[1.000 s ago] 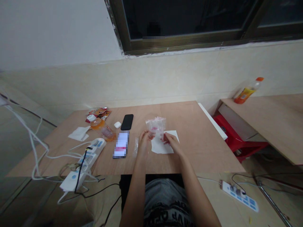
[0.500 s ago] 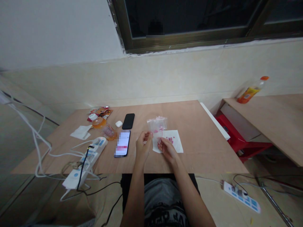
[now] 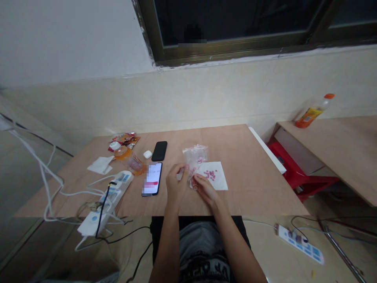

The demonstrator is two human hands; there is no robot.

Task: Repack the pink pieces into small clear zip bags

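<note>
A clear plastic bag [image 3: 194,155] holding small pink pieces stands upright at the middle of the wooden table [image 3: 235,157]. My left hand [image 3: 174,181] is pinched closed on its lower left part. My right hand [image 3: 203,186] is closed at the bag's bottom right corner, resting at the near edge of a white paper sheet [image 3: 219,182]. Several pink pieces [image 3: 211,173] lie scattered on that sheet, just right of the bag.
Left of my hands lie a lit phone [image 3: 152,178], a dark phone [image 3: 159,151], a white earbud case [image 3: 147,154], snack wrappers [image 3: 125,139], a tissue [image 3: 100,164] and a power strip [image 3: 103,204] with cables. A red stool [image 3: 297,173], orange bottle [image 3: 312,112] and floor power strip [image 3: 299,243] are right.
Both hands drew nearer to me and slightly left with the bag. The paper sheet is now uncovered, with pink pieces showing on it.
</note>
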